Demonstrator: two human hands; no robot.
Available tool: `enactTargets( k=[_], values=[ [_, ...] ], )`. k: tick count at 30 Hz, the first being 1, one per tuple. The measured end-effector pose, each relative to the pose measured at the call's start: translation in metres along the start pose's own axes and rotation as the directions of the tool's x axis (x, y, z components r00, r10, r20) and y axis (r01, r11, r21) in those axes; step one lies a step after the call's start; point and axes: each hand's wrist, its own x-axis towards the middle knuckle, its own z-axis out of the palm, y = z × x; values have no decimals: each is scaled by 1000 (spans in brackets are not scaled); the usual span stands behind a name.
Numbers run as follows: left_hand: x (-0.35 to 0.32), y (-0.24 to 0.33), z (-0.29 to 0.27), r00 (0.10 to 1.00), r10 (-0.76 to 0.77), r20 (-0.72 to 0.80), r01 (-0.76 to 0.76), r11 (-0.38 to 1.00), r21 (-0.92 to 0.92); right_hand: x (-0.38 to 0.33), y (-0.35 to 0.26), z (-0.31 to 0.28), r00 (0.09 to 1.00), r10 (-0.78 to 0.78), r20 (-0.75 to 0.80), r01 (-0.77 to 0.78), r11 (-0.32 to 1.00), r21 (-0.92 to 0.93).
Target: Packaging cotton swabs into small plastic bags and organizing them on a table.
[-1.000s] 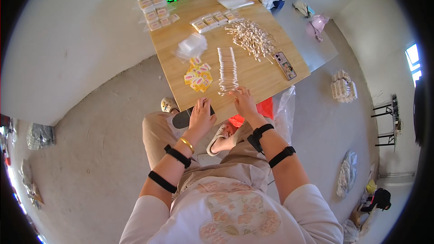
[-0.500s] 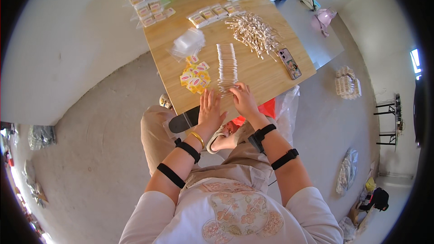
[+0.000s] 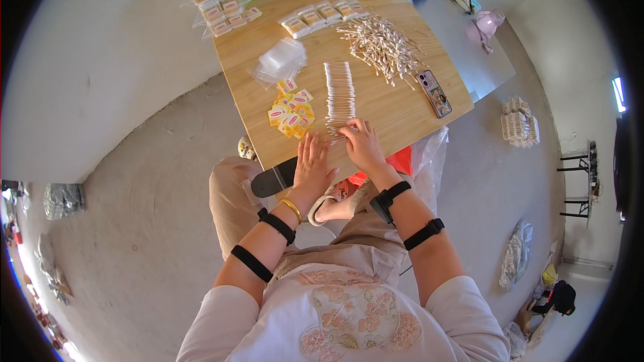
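- Sunlit and bare, the concrete floor (image 3: 127,181) spread around a low wooden table (image 3: 402,114) where you sat working, knees tucked under its near edge.
- Your right hand (image 3: 362,144) lay palm-down at the near end of the row of cotton swabs (image 3: 339,97), fingers curled and touching the last swabs; nothing looked pinched between them, though the fingertips were too small to read for sure.
- Your left hand (image 3: 312,164) rested flat on the wood just beside the row's near end, fingers spread apart and holding nothing.
- Compared with a second before, both of your hands had moved up from the table's edge onto its surface, and the view had swung closer over the table; the left hand had flattened out.
- That suggested you were squaring up or steadying the near end of the row rather than lifting swabs away, since the row itself looked unchanged, straight and running away from you.
- Outward from the hands: small yellow and red packets (image 3: 290,114) lay just left of the row, clear plastic bags (image 3: 282,60) beyond those.
- A loose heap of cotton swabs (image 3: 382,43) sat to the right, with a phone (image 3: 434,92) near the right edge.
- Filled packs (image 3: 322,17) lined the far side.
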Motion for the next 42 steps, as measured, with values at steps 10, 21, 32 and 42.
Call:
enactTargets(
  k=[10,21,32,42],
  values=[
    [-1,-4,5,999,22,-23,-23,999,-35,4,8,3,1000,-4,-8,4,999,-34],
    [-1,-5,4,1000,19,-6,-19,998,-62,11,3,-1,1000,7,-24,-7,1000,-26],
    [-2,-6,5,1000,8,11,-8,998,-67,15,7,5,1000,1,-29,-2,999,-43],
    [-3,-8,8,1000,13,0,-13,1000,-28,27,9,6,997,-36,-62,31,997,-75]
  ],
)
